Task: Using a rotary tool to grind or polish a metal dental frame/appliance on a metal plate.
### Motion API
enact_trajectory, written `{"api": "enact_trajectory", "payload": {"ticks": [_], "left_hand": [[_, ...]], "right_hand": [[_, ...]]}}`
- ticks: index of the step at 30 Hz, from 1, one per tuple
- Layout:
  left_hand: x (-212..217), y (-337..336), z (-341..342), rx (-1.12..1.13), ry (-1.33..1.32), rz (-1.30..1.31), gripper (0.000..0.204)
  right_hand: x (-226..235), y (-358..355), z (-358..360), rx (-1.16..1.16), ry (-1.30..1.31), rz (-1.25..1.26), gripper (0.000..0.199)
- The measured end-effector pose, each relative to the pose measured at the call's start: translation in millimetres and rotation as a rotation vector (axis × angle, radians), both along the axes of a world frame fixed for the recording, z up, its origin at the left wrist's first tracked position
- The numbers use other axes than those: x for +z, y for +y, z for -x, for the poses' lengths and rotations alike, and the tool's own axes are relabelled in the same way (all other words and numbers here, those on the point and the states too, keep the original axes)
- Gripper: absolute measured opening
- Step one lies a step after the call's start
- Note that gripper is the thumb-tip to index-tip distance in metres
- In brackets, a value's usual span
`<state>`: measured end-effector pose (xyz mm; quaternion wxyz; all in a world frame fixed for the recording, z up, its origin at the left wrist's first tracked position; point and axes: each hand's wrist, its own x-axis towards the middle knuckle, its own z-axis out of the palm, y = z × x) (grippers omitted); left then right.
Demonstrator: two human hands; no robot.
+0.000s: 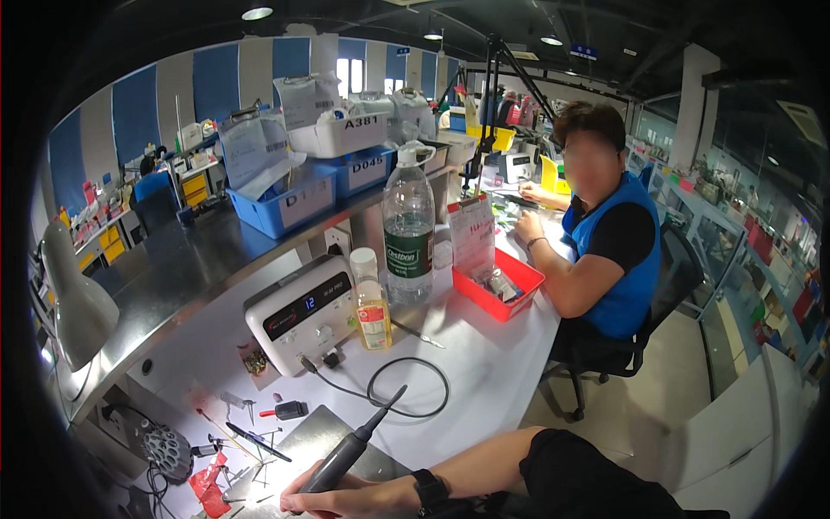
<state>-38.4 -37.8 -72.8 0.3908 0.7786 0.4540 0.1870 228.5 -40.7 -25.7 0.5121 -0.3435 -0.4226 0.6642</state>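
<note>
My right hand (316,495) reaches in from the lower right, its fingers closed around a dark grey pen-shaped handpiece (350,448). The tool slants up to the right, with its lower end hidden in my fist over a grey work mat (298,430). A black cable (406,394) loops from its top end to a white control box with a lit blue display (298,317). I wear a black strap (427,490) on that wrist. My left hand is out of view.
Tweezers and small tools (259,441) lie left of the mat. A small yellow-liquid bottle (373,310), a large clear water bottle (408,233) and a red tray (510,290) stand behind. A seated co-worker in a blue vest (618,251) works to the right. Blue bins (290,208) line the shelf.
</note>
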Motion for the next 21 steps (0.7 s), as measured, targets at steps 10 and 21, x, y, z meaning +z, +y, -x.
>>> {"api": "enact_trajectory", "payload": {"ticks": [10,21], "left_hand": [[-10.3,1.8,8.4,-0.11,0.031,-0.025,0.051],[-43.6,5.2,36.4,-0.217,0.075,0.13,0.041]], "right_hand": [[11.9,-4.9,-3.4,-0.019,0.205,0.027,0.025],[10.1,-8.2,-4.2,-0.051,0.129,-0.028,0.026]]}}
